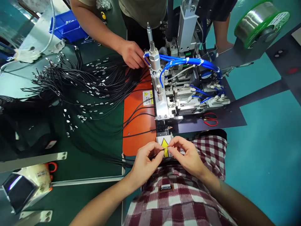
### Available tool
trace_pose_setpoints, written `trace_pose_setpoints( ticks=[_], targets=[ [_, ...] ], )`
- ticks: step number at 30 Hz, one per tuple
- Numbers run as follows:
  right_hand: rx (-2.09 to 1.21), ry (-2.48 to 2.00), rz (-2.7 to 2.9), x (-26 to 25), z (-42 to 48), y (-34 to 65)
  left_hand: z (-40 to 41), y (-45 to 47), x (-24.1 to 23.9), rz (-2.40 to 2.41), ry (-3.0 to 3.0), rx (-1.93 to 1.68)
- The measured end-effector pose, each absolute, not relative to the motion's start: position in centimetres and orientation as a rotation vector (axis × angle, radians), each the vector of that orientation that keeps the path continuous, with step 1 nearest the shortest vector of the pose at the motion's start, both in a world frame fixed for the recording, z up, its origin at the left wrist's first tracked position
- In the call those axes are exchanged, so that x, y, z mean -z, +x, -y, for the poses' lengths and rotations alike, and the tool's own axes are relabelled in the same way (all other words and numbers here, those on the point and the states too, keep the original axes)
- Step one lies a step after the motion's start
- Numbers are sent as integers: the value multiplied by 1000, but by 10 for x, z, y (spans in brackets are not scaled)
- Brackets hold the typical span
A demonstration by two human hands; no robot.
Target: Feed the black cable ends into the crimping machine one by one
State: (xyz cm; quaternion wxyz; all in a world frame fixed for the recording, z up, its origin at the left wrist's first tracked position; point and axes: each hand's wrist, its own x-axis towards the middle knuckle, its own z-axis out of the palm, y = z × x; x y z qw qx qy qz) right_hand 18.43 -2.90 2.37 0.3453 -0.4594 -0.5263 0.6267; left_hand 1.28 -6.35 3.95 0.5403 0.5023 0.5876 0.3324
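Note:
My left hand and my right hand meet just above my checked shirt, fingers pinched together on a thin wire end in front of a yellow warning label. The piece between my fingertips is tiny and partly hidden. Directly beyond my hands stands a metal machine with blue air hoses. Black wires run across an orange mat to the machine.
A big pile of black wires with metal tips covers the green table at left. Another person's hand rests on wires beyond the machine. Red scissors lie at right, a solder spool at top right, a blue bin at top left.

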Motion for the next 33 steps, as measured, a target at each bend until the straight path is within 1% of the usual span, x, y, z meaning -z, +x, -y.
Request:
trace_pose_setpoints(
  ticks=[4,9,11,24,28,30,33],
  targets=[
    [-1637,-1194,1351,-23,28,184,56,17,-42,-1351,1232,-795],
    [-1698,-1214,1219,-22,24,188,50,17,-40,-1273,921,-770],
    [-1718,-1210,1173,-23,21,190,48,17,-39,-1250,890,-768],
    [-1802,-1110,1183,-24,11,183,50,16,-35,-1184,934,-749],
    [-1778,-1156,1152,-21,9,189,46,7,-37,-1283,1173,-731],
    [-1707,-1223,1121,-18,7,196,47,-2,-44,-1281,1418,-603],
    [-1603,-1294,1087,-12,1,208,54,-16,-58,-1137,1735,-232]
  ],
)
